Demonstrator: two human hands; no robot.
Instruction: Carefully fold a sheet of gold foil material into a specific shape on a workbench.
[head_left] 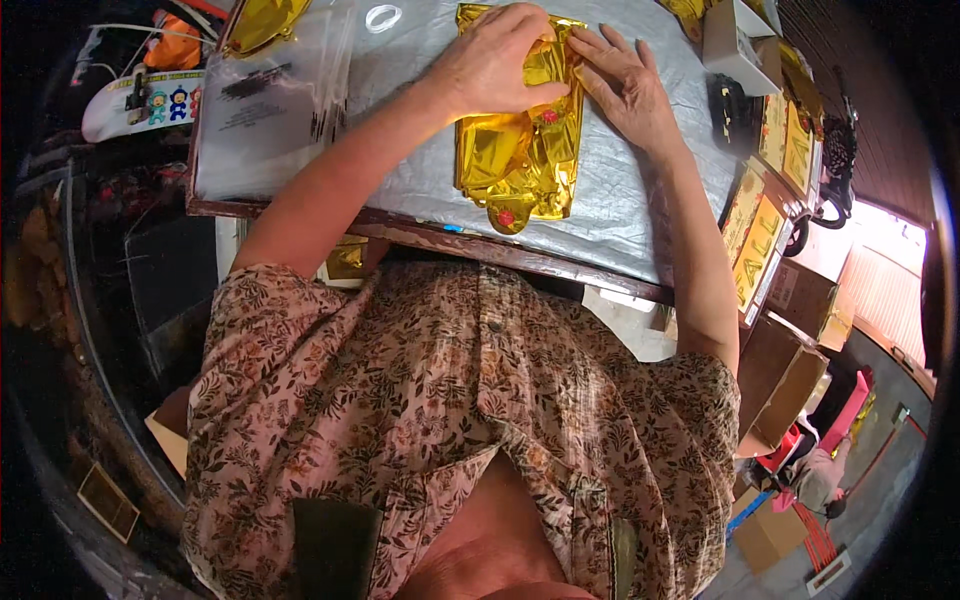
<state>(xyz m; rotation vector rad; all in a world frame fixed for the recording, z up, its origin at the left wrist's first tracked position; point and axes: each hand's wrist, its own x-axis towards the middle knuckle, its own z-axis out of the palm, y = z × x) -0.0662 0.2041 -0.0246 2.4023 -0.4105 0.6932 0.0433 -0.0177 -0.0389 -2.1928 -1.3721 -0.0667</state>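
A flattened gold foil piece [497, 150], which looks like a deflated foil balloon, lies folded on the silvery table cover [400, 185]. It has red marks, one on a rounded tab at its near end. My left hand [497, 62] is on the far part of the foil, its fingers curled down onto it and the thumb stretched across to the right. What the fingertips pinch is partly hidden. Along the foil's right edge my right hand [628, 95] lies with its fingers spread, the fingertips touching the foil and the cover.
Clear plastic bags [270, 120] lie at the table's left, with more gold foil [265, 22] beyond. A clear ring [383, 17] sits near the far edge. At right are a white box [740, 45], a black object [727, 108] and printed boxes [757, 240]. Another person [815, 475] is farther off.
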